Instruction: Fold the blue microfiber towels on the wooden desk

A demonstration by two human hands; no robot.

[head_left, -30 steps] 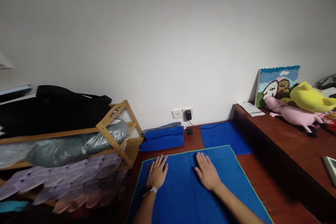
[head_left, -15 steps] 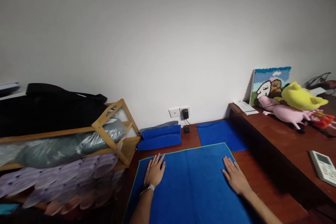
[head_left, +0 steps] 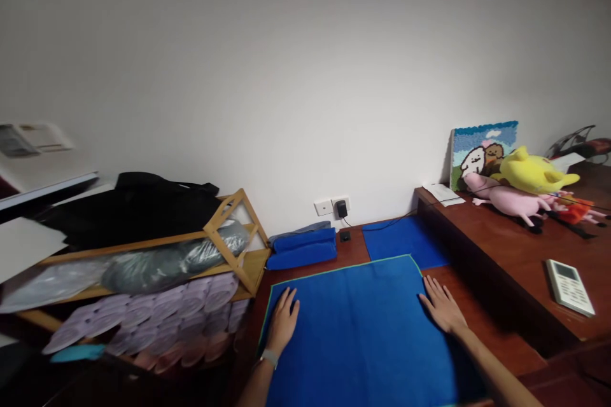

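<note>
A blue towel (head_left: 356,331) with a light green edge lies spread flat on the reddish-brown wooden table (head_left: 496,324). My left hand (head_left: 284,318), with a band on its wrist, rests palm down near the towel's far left corner, fingers stretched out. My right hand (head_left: 443,304) lies flat with spread fingers at the towel's right edge. Behind the towel, folded blue cloths (head_left: 303,248) sit against the wall at the left. Another flat blue cloth (head_left: 403,243) lies at the back right.
A wooden rack (head_left: 243,248) with a black bag (head_left: 138,210) and rows of lilac slippers (head_left: 162,305) stands at left. A plug (head_left: 341,208) sits in the wall socket. The raised surface at right holds plush toys (head_left: 537,172), a picture (head_left: 484,146) and a white remote (head_left: 569,286).
The view has turned slightly left. My right hand has slid outward to the towel's right edge, while my left hand stays near the far left corner.
</note>
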